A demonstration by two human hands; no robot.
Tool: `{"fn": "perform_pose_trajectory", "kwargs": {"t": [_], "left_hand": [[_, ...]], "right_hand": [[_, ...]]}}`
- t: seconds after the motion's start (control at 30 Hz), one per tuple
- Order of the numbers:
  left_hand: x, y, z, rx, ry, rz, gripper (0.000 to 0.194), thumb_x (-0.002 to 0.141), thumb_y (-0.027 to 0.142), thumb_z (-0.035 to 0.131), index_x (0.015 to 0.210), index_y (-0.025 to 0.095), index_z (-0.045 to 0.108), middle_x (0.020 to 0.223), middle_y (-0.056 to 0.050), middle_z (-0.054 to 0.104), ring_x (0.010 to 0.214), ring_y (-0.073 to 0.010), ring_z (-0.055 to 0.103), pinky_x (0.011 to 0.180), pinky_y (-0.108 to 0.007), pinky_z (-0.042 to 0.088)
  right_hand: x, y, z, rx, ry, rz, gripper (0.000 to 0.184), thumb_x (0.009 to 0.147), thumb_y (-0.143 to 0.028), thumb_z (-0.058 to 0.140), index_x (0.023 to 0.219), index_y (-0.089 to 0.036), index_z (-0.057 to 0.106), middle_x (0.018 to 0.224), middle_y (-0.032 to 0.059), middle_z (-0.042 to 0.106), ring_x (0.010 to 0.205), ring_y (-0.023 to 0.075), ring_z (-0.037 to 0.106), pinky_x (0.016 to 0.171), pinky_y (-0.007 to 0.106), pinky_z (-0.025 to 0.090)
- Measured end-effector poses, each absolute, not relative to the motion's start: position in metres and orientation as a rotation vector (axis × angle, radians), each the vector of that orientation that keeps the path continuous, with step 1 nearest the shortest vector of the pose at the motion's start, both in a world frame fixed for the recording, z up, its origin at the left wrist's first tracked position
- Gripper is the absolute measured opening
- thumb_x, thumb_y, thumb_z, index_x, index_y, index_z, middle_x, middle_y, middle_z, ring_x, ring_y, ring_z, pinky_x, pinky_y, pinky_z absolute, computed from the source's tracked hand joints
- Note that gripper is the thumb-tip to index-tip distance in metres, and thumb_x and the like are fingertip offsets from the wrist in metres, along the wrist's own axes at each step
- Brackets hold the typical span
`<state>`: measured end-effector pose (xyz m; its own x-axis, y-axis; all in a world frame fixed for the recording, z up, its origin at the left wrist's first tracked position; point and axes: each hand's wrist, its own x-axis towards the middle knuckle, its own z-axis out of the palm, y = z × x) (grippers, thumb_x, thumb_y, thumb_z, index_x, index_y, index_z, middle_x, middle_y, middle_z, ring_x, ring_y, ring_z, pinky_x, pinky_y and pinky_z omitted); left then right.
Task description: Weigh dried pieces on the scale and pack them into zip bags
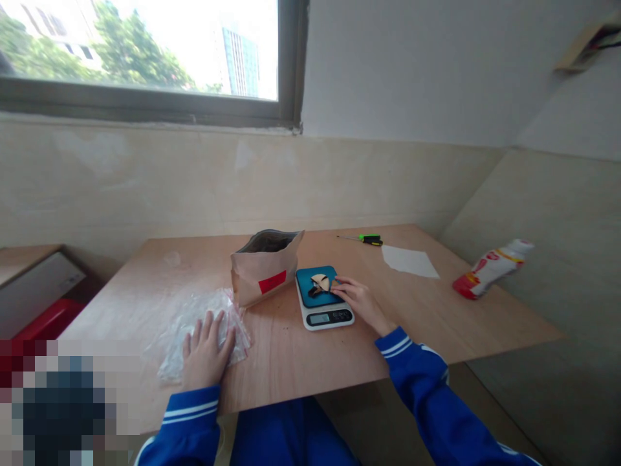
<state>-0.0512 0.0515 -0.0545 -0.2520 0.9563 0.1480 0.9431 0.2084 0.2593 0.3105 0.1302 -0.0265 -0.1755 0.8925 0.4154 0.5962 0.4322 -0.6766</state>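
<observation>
My left hand [208, 349] lies flat with spread fingers on a heap of clear plastic zip bags [177, 349]. At the middle of the table stands a white kitchen scale [310, 322] with a blue top; its display figures are too small to read. On it rests a small pile of pale and black slices [320, 283], perhaps dried mushroom. My right hand [359, 299] reaches in from the right, its fingertips closed at the pile's edge; whatever they pinch is too small to make out. Left of the scale, a brown paper pouch [247, 278] with a red label stands upright, mouth open.
Behind and right of the scale lie screwdrivers [371, 239] with green and black handles and a white sheet of paper [410, 261]. A white and red bottle [492, 268] is near the right edge. Dark crumbs dot the wooden table [276, 362]. A wall runs behind it.
</observation>
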Motion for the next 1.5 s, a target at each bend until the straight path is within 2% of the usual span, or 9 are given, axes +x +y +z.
{"fn": "perform_pose_trajectory", "kwargs": {"t": [0.13,0.27,0.5,0.63,0.73,0.9,1.03,1.3,1.5], "left_hand": [[-0.052,0.052,-0.058,1.902,2.405,0.488,0.052,0.093,0.041,0.036,0.140,0.020,0.044,0.150,-0.009,0.039,0.138,-0.0316,0.033,0.112,-0.050,0.024],[-0.053,0.052,-0.059,1.906,2.402,0.509,0.052,0.093,0.041,0.035,0.140,0.020,0.045,0.150,-0.010,0.039,0.138,-0.0320,0.034,0.112,-0.050,0.024],[-0.050,0.051,-0.059,1.936,2.431,0.542,0.051,0.093,0.039,0.035,0.139,0.020,0.045,0.149,-0.010,0.041,0.137,-0.0315,0.035,0.111,-0.049,0.025],[-0.049,0.050,-0.056,1.942,2.420,0.516,0.051,0.094,0.039,0.035,0.140,0.019,0.045,0.149,-0.010,0.041,0.137,-0.0312,0.034,0.111,-0.049,0.025],[-0.048,0.049,-0.052,1.934,2.404,0.495,0.051,0.093,0.038,0.036,0.140,0.018,0.044,0.149,-0.011,0.040,0.137,-0.0322,0.034,0.111,-0.050,0.025],[-0.049,0.050,-0.054,1.930,2.409,0.526,0.051,0.093,0.038,0.038,0.139,0.019,0.045,0.149,-0.010,0.040,0.137,-0.0314,0.035,0.112,-0.049,0.024],[-0.053,0.052,-0.058,1.939,2.370,0.519,0.053,0.093,0.040,0.036,0.141,0.019,0.043,0.150,-0.011,0.039,0.137,-0.0321,0.034,0.111,-0.051,0.024],[-0.052,0.051,-0.057,1.932,2.402,0.522,0.052,0.093,0.039,0.037,0.139,0.019,0.045,0.150,-0.010,0.040,0.137,-0.0313,0.034,0.112,-0.050,0.023],[-0.052,0.051,-0.056,1.941,2.386,0.498,0.052,0.093,0.039,0.035,0.140,0.018,0.045,0.150,-0.011,0.039,0.138,-0.0320,0.034,0.112,-0.050,0.023]], "right_hand": [[0.309,0.125,-0.006,-1.245,-1.898,0.410,0.025,0.088,-0.034,0.055,0.098,-0.022,0.074,0.124,0.0103,0.063,0.114,0.0257,0.060,0.102,0.044,0.044],[0.286,0.123,0.065,-1.102,-1.711,0.261,0.027,0.093,-0.035,0.047,0.104,-0.022,0.069,0.118,0.0095,0.064,0.116,0.0210,0.056,0.105,0.041,0.040],[0.203,0.142,0.174,-0.679,-2.335,0.619,0.027,0.091,-0.017,0.046,0.107,-0.018,0.068,0.111,0.0061,0.069,0.104,0.0156,0.062,0.092,0.030,0.048],[0.172,0.167,0.179,-0.721,-2.739,0.526,0.035,0.084,-0.001,0.044,0.102,-0.014,0.071,0.102,0.0057,0.072,0.090,0.0130,0.065,0.080,0.022,0.048],[0.163,0.178,0.173,-0.805,-2.969,0.572,0.034,0.082,-0.002,0.047,0.103,-0.015,0.072,0.093,0.0036,0.074,0.078,0.0118,0.066,0.070,0.020,0.048],[0.155,0.178,0.150,-1.073,-2.963,0.314,0.035,0.079,-0.005,0.058,0.112,-0.012,0.068,0.114,0.0125,0.069,0.099,0.0219,0.066,0.082,0.027,0.051],[0.149,0.172,0.137,-1.249,-2.882,0.048,0.032,0.081,-0.007,0.058,0.111,-0.013,0.068,0.115,0.0147,0.068,0.103,0.0271,0.066,0.083,0.032,0.053],[0.143,0.182,0.143,-1.274,-2.887,-0.024,0.025,0.084,-0.009,0.055,0.103,-0.009,0.070,0.107,0.0181,0.071,0.099,0.0266,0.067,0.076,0.029,0.052],[0.152,0.188,0.174,-0.946,-2.861,0.243,0.026,0.079,-0.009,0.061,0.103,-0.011,0.071,0.103,0.0111,0.073,0.090,0.0190,0.067,0.076,0.025,0.048]]}}
